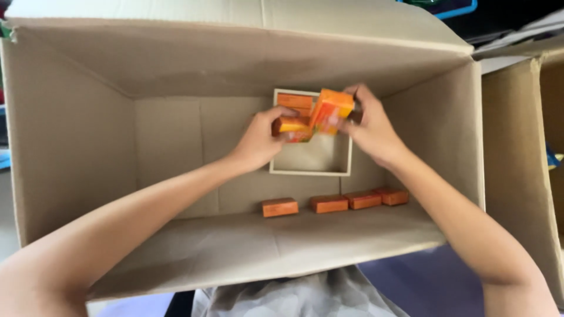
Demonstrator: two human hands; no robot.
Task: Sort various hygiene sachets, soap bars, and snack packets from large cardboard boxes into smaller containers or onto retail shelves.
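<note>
Both my arms reach down into a large open cardboard box (76, 152). My left hand (261, 141) grips a small orange packet (292, 128). My right hand (370, 129) holds another orange packet (331, 110), tilted and touching the first one. Both packets hover over a small white-rimmed inner tray (311, 171) that stands on the box floor. One more orange packet (295, 101) lies inside that tray at its far left corner.
Several small orange packets (329, 203) lie in a row on the box floor near the front wall. A second cardboard box (529, 164) stands to the right. Grey cloth (294, 296) shows below the front flap.
</note>
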